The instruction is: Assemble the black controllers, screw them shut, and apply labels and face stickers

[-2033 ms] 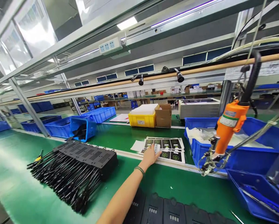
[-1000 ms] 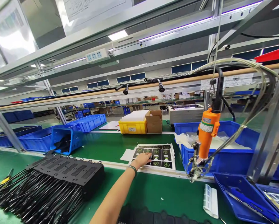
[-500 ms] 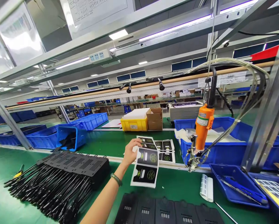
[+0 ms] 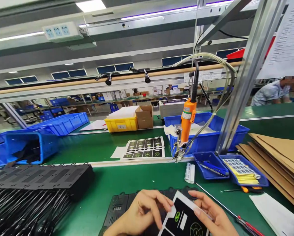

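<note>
A white-edged sheet of black labels [image 4: 180,214] with green and white print is held low in front of me. My right hand [image 4: 212,214] grips its right side, thumb on the printed face. At its left edge, the bent fingers of my left hand [image 4: 143,209] pinch the sheet near the corner. Beneath both hands lie black device housings [image 4: 117,206] with small digit displays, partly hidden. More label sheets [image 4: 144,152] lie farther back on the green bench.
Black boxes with cables [image 4: 41,180] fill the left. An orange electric screwdriver [image 4: 186,121] hangs before a blue bin [image 4: 211,141]. To the right are small blue trays [image 4: 201,172], a red-handled screwdriver [image 4: 247,226] and cardboard sheets [image 4: 277,170]. A person [image 4: 272,91] works farther off.
The label sheet has come from above the bench's far side down close to me. My right hand has entered and taken its right side. The view has turned right.
</note>
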`<state>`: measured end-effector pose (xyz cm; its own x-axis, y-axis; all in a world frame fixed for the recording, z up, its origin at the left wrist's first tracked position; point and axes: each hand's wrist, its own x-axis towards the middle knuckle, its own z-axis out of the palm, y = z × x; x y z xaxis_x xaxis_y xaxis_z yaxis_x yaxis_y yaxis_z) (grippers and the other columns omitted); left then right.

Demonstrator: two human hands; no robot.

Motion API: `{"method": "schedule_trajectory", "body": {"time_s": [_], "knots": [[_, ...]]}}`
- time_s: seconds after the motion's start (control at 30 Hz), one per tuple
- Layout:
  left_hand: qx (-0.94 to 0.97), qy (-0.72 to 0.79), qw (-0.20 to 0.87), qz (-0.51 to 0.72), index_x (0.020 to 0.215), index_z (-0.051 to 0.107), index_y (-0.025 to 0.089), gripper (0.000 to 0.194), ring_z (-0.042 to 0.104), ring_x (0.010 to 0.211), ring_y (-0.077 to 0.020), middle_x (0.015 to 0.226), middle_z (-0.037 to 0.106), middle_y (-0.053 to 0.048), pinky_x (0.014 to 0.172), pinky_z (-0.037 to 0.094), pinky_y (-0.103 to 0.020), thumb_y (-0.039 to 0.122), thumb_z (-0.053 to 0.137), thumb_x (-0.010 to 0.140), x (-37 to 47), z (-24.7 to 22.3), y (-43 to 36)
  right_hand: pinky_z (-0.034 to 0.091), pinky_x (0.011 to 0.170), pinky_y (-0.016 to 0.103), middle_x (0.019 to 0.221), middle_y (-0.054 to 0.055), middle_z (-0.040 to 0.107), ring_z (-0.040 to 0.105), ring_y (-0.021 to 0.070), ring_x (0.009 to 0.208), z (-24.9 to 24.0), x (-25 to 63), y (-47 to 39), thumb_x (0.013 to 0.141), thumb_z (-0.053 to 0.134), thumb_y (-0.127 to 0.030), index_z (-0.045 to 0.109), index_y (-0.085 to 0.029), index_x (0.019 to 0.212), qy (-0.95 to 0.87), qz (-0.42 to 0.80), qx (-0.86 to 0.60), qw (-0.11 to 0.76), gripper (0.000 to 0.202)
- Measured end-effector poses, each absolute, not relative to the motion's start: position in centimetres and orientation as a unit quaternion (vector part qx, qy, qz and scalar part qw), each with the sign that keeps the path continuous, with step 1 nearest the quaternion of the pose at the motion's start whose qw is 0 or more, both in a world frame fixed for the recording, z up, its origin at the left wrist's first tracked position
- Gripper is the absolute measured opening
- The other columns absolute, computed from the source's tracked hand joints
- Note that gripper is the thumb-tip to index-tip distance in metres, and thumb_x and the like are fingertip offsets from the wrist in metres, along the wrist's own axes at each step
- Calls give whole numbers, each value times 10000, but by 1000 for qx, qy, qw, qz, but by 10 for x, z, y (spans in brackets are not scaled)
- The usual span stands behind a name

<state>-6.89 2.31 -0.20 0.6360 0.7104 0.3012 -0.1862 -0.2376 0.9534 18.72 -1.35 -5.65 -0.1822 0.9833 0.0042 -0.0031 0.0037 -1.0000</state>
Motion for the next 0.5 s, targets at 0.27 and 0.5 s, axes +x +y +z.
{"method": "schedule_trajectory", "body": {"time_s": [0.27, 0.5], "knots": [[549, 382, 691, 274, 817, 716, 114, 500, 513, 589, -95, 668, 611, 2, 615, 412, -235, 563, 840, 634, -30, -16, 33, 589, 743, 292, 940, 78, 694, 707, 205, 860, -65, 192, -33, 944, 534, -390, 654, -241, 1181, -664, 278, -520, 459, 304], [497, 390, 743, 220, 648, 650, 140, 472, 429, 488, -72, 545, 522, 42, 518, 361, -215, 560, 828, 530, -5, -20, 24, 546, 644, 254, 846, 73, 640, 635, 165, 726, -38, 188, -35, 866, 644, -177, 680, -198, 1132, -810, -79, -420, 402, 270]]}}
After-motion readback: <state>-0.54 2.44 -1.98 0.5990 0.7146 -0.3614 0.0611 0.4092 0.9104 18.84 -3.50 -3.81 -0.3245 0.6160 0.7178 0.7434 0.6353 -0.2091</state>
